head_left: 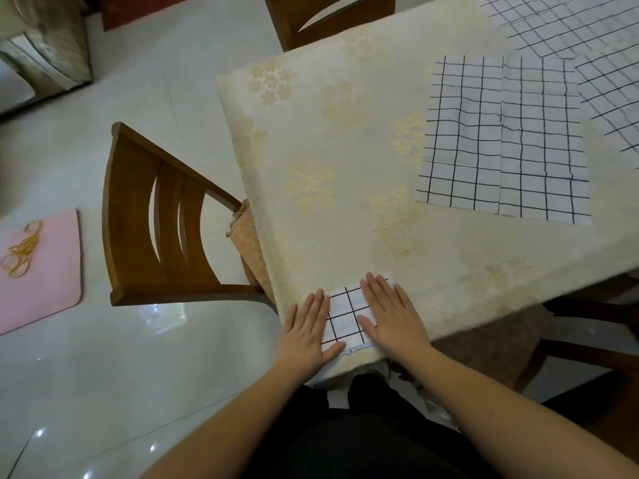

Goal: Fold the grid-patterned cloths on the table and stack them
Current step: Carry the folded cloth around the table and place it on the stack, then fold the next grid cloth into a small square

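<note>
A small folded white cloth with a black grid [347, 314] lies at the near corner of the table. My left hand [307, 331] rests flat on its left edge, fingers spread. My right hand [390, 314] lies flat on its right side. Neither hand grips anything. A larger grid cloth [501, 136] lies spread flat farther back on the right. Beyond it lie two more grid cloths, one [560, 22] at the far right and one [615, 98] cut off by the right edge of the view.
The table wears a cream tablecloth with gold flowers [328, 150]. A wooden chair [162, 223] stands at the left side, another [328, 19] at the far end. On the white floor lies a pink mat [41, 271] with rubber bands.
</note>
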